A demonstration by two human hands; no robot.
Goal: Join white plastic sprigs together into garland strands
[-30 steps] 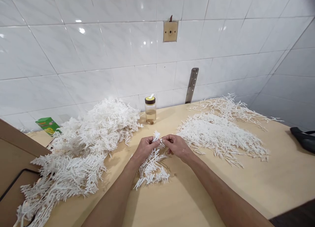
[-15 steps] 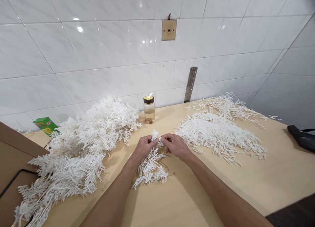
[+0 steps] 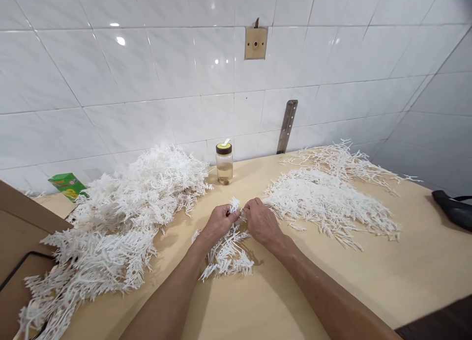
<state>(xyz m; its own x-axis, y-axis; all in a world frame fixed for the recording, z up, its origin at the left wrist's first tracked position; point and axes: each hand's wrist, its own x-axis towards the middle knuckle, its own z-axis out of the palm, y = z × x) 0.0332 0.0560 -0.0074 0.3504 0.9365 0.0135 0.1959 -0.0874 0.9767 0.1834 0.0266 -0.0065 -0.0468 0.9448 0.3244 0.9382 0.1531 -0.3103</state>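
Observation:
A small white plastic branch piece [image 3: 226, 251] lies on the light wooden table [image 3: 280, 300] in front of me, its top end lifted between my two hands. My left hand [image 3: 218, 222] pinches the upper part of the branch piece from the left. My right hand [image 3: 261, 223] is closed on the same top end from the right, fingers curled and touching the left hand's fingers. The lower twigs of the piece fan out on the table below my wrists.
A large heap of white branch pieces [image 3: 121, 217] fills the left side. A flatter spread of white pieces [image 3: 328, 202] lies at right. A small jar [image 3: 224, 163] with a brown lid stands by the tiled wall. A green packet [image 3: 68, 185] is far left, a black object [image 3: 455, 210] far right.
My right hand has closed in toward the left hand, so the fingers now meet at the top of the branch piece. The view shifted slightly.

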